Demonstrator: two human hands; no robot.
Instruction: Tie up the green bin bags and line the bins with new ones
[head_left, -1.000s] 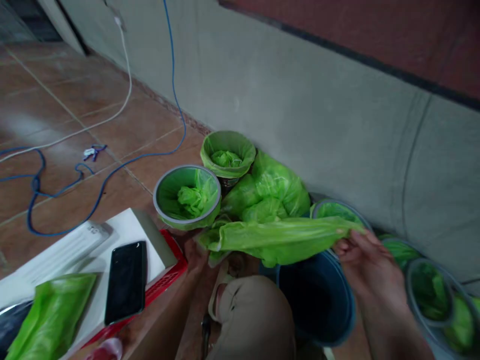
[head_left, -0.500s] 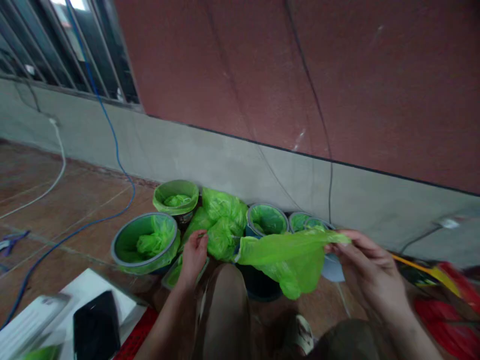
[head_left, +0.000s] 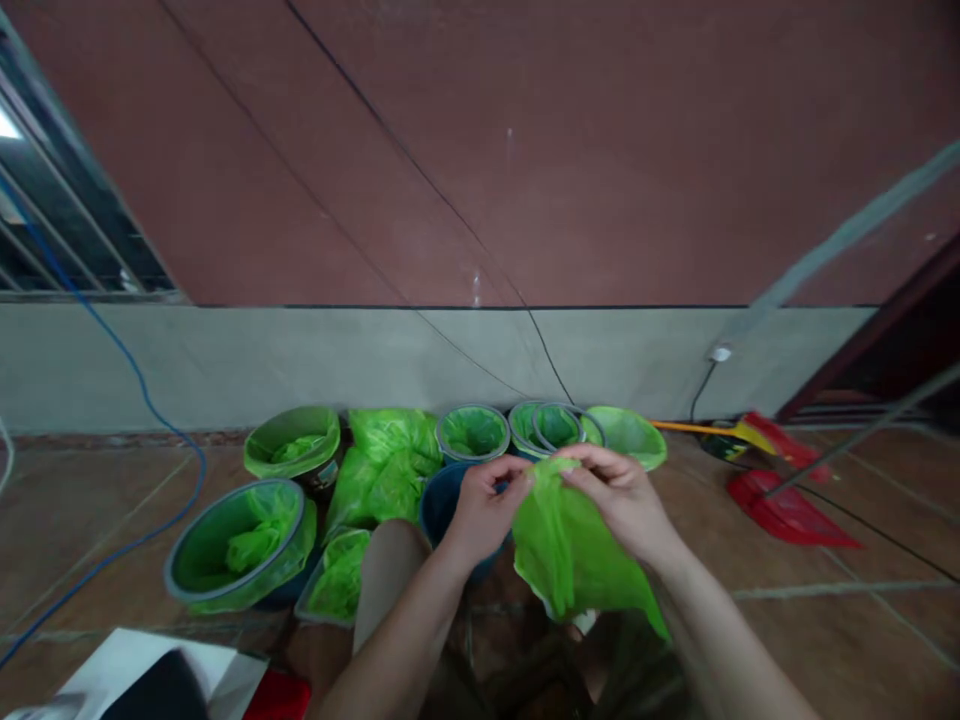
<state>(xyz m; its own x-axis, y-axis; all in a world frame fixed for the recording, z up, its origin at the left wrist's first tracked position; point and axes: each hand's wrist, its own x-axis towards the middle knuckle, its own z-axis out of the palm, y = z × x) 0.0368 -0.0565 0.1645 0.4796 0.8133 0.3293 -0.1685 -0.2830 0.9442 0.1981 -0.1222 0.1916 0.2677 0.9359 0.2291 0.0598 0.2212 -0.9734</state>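
A thin green plastic bag (head_left: pixel 577 555) hangs from both my hands above my knees. My left hand (head_left: pixel 487 505) pinches its top edge between thumb and fingers. Close beside it, my right hand (head_left: pixel 619 495) grips the same gathered edge. Below and behind my left hand stands a dark blue bin (head_left: pixel 441 505), partly hidden by the hand and my knee. Several bins lined with green bags surround it, among them a large round one (head_left: pixel 180 575) at the left and a smaller one (head_left: pixel 472 410) against the wall.
Bunched green bags (head_left: pixel 386 470) lie between the bins. A red dustpan (head_left: pixel 780 510) rests on the tiles at the right. A blue cable (head_left: pixel 154 400) runs down the left side. At lower left are a white box (head_left: pixel 135 665) and a dark object (head_left: pixel 161 690).
My left hand has moved right from beside the bunched bags to the bag's edge. Both hands now hold the bag, which hangs down instead of stretching sideways. My view has turned right.
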